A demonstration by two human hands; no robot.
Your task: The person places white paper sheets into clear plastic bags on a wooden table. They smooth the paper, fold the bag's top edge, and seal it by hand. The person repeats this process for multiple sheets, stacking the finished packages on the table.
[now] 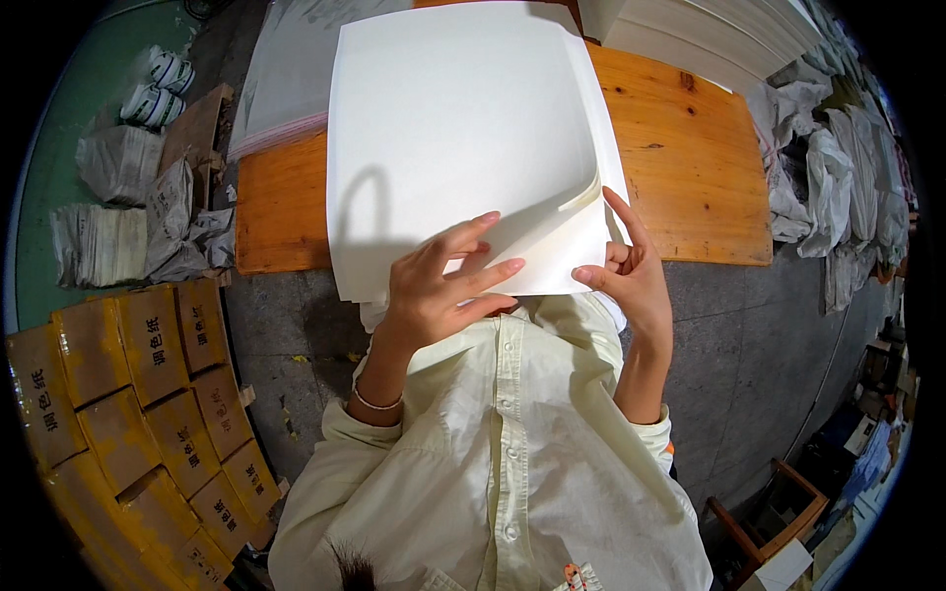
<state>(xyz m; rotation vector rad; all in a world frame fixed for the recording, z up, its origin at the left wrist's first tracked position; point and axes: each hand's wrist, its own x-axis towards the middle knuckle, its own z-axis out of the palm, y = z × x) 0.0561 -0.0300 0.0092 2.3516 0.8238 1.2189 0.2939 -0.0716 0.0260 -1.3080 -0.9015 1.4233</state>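
A stack of large white paper sheets [458, 118] lies in front of me on a wooden table. Near its front right corner, several top sheets curl upward [567, 217], and their edges show as a thin cream band. Over the near edge of the stack, my left hand [439, 281] is open, fingers spread above the curled paper. My right hand [634, 271] is open at the right edge, with thumb and forefinger wide apart and the other fingers bent. Its forefinger tip is at the side of the stack, and its thumb lies by the near corner.
The wooden table [690, 158] extends to both sides of the stack. More sheets [286, 74] lie at the back left, and a white stack [700, 34] stands at the back right. Cardboard boxes [148, 394] are piled at left, plastic bags [828, 177] at right. A wooden stool [778, 512] stands lower right.
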